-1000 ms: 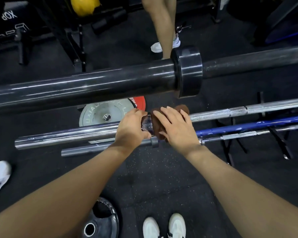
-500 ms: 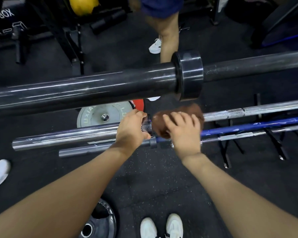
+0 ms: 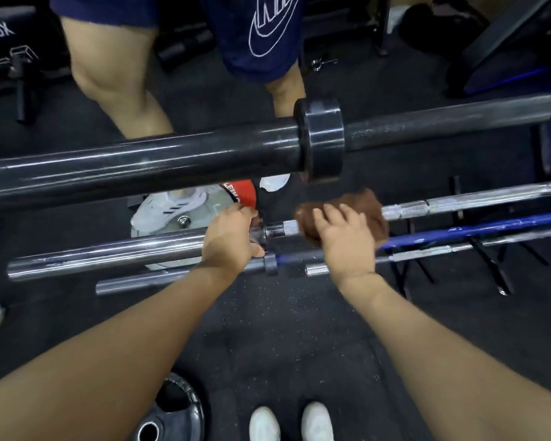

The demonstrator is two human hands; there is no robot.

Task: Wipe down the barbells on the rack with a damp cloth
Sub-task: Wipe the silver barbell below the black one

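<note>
A chrome barbell [image 3: 109, 251] lies across the rack at mid height, its shaft running off to the right. My left hand [image 3: 228, 235] grips it at the collar where sleeve meets shaft. My right hand [image 3: 344, 240] holds a brown cloth [image 3: 360, 206] wrapped over the knurled shaft just right of that collar. A thick black barbell [image 3: 140, 160] with a wide collar crosses above and nearer the camera. Below the chrome bar lie a blue barbell [image 3: 474, 229] and a thinner steel bar [image 3: 427, 251].
A person in navy shorts [image 3: 255, 30] stands close behind the rack, one white shoe [image 3: 169, 208] on a grey plate [image 3: 217, 202] on the floor. A black plate [image 3: 169, 415] lies by my white shoes [image 3: 291, 421]. Black rack legs [image 3: 490, 265] stand at right.
My right hand has slid the cloth rightward along the chrome shaft, baring knurling beside the collar. The person behind has stepped much closer. My left hand has kept its grip.
</note>
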